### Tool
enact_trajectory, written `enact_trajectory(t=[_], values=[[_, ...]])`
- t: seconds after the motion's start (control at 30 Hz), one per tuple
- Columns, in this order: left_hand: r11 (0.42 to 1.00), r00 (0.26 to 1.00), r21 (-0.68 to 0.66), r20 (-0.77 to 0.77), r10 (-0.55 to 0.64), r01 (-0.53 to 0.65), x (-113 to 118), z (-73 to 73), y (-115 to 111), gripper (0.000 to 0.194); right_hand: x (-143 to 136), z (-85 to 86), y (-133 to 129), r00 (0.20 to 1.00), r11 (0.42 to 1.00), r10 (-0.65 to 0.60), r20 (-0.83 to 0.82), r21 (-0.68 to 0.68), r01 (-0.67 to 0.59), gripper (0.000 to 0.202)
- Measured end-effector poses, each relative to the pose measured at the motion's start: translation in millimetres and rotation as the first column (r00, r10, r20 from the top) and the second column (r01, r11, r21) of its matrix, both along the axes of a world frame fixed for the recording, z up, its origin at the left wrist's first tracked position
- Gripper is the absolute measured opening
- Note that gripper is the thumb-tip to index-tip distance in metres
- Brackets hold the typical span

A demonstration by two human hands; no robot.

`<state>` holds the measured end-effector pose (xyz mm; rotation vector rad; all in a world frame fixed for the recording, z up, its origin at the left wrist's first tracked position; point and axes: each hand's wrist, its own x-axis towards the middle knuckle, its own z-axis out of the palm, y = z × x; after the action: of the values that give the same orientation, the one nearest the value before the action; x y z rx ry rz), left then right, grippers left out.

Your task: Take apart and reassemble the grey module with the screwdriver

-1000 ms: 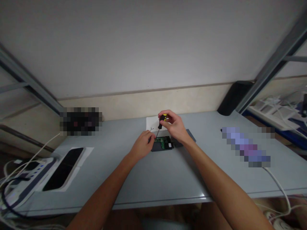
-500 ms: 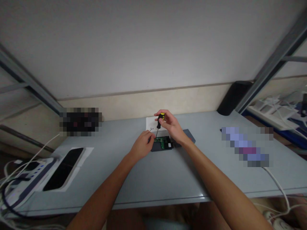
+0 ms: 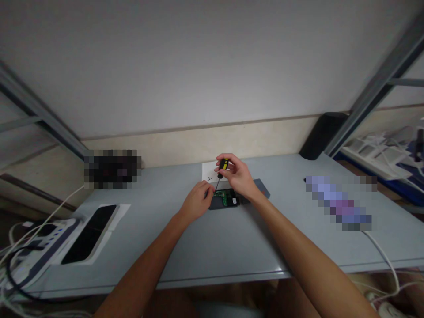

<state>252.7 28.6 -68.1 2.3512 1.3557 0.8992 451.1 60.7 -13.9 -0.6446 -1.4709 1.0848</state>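
Note:
My right hand [image 3: 237, 173] is closed around the black and yellow handle of a screwdriver [image 3: 223, 168]. Its thin shaft slants down to the green circuit board [image 3: 226, 196] of an opened dark device [image 3: 217, 203] on the table. At the device's left end, my left hand [image 3: 198, 198] has its fingers bent and closed on the edge, close to the screwdriver tip. Those fingers hide the tip's exact contact. Behind the device lies a white paper [image 3: 208, 168] with several small dark screws [image 3: 209, 179]. A flat dark grey panel [image 3: 262, 189] lies to the right, partly behind my right wrist.
On the left of the grey table [image 3: 232, 247] lie a phone [image 3: 91, 234] on white paper and a power strip [image 3: 43, 251] with cables. A black cylindrical speaker [image 3: 323, 134] stands at the back right. Blurred objects lie at both sides, and a wall rises behind.
The screwdriver handle has tilted slightly to the right and moved down a little, with the right-hand fingers shifting on it. My left hand stays at the device.

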Motion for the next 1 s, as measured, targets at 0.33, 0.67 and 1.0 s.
enact_trajectory(t=[0.33, 0.67, 1.0], values=[[1.0, 1.0, 0.006, 0.01, 0.012, -0.012, 0.2, -0.2, -1.7, 0.019, 0.4, 1.6, -2.0, 0.999, 0.999, -0.047, -0.01, 0.02, 0.047, 0.035], [1.0, 1.0, 0.005, 0.017, -0.001, 0.0, -0.2, -1.8, -0.7, 0.022, -1.6, -0.4, -3.3, 0.999, 0.999, -0.034, 0.021, 0.019, 0.034, 0.038], [1.0, 1.0, 0.003, 0.019, 0.002, -0.002, 0.2, -1.7, -0.7, 0.022, -3.6, -1.3, -4.3, 1.0, 0.998, -0.028, 0.0, 0.054, 0.028, 0.037]])
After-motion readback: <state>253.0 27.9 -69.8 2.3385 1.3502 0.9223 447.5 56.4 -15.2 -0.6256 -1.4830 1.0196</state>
